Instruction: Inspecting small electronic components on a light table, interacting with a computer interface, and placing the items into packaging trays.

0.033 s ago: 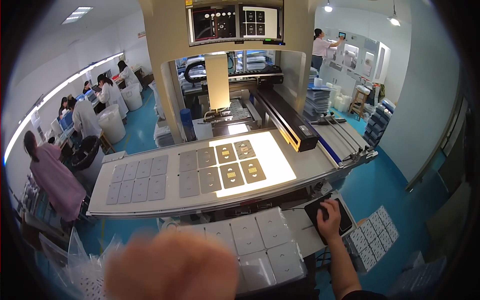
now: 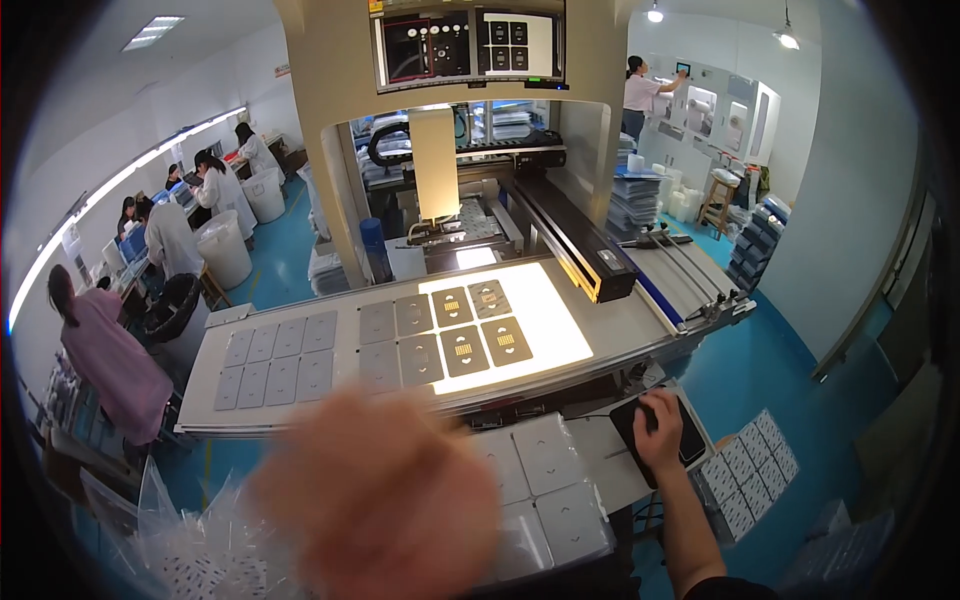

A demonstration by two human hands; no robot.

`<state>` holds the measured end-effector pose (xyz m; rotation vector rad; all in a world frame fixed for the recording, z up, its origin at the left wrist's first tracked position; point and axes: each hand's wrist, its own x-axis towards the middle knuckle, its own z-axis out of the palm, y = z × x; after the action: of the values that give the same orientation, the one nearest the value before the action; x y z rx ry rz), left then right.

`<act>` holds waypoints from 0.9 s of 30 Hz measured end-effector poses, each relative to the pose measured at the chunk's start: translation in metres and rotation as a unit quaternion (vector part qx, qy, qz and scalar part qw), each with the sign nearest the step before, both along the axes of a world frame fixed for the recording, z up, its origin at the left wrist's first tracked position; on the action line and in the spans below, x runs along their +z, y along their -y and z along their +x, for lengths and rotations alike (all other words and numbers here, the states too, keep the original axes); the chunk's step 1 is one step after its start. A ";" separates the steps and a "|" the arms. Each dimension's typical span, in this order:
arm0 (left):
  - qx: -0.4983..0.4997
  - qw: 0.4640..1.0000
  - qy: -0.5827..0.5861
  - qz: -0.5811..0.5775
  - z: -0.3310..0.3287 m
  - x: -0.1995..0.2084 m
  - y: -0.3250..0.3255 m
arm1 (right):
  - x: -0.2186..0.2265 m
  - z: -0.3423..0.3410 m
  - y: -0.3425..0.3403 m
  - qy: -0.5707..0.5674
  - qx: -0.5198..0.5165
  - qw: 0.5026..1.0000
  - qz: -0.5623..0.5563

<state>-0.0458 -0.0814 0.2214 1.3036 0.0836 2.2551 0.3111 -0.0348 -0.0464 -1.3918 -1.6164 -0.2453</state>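
Observation:
My left hand (image 2: 380,490) is a large blur close in front, over a clear-wrapped sheet of grey cards (image 2: 565,470); its fingers are smeared by motion, and whether it touches the sheet cannot be told. To the right, my right hand (image 2: 658,428) rests curled over a dark computer mouse, mostly hidden under the fingers, on a black pad (image 2: 690,445). Ahead lies the pale machine bed (image 2: 570,375) with two sheets of grey cards: one on the left (image 2: 275,358), the other in the middle (image 2: 420,358), its right half brightly lit from the machine.
A dark rail (image 2: 590,250) crosses the bed's right side. Above hangs a monitor (image 2: 470,48) showing card shapes. Crumpled clear plastic (image 2: 200,540) lies at lower left, and a patterned sheet (image 2: 750,475) at right. Several people work at a left bench; another person (image 2: 645,95) stands far right.
My left hand has moved slightly right and upward, now covering more of the wrapped sheet and the bed's front edge. My right hand has settled lower on the pad.

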 end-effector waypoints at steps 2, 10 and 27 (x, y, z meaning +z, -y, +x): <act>0.097 0.965 -0.237 0.061 0.060 -0.008 -0.060 | 0.044 -0.013 -0.031 0.016 0.078 0.995 0.060; -0.151 0.598 -0.733 0.287 0.135 -0.183 -0.073 | 0.207 -0.059 -0.201 0.077 0.182 0.972 -0.131; -0.291 0.534 -0.784 0.125 0.152 -0.240 -0.078 | 0.096 -0.133 -0.526 0.420 0.039 0.874 -0.241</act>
<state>0.1064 -0.0034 -0.0184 2.5315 -0.0560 -0.0139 0.1778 0.4913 0.0491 -1.7059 -2.5818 -0.4671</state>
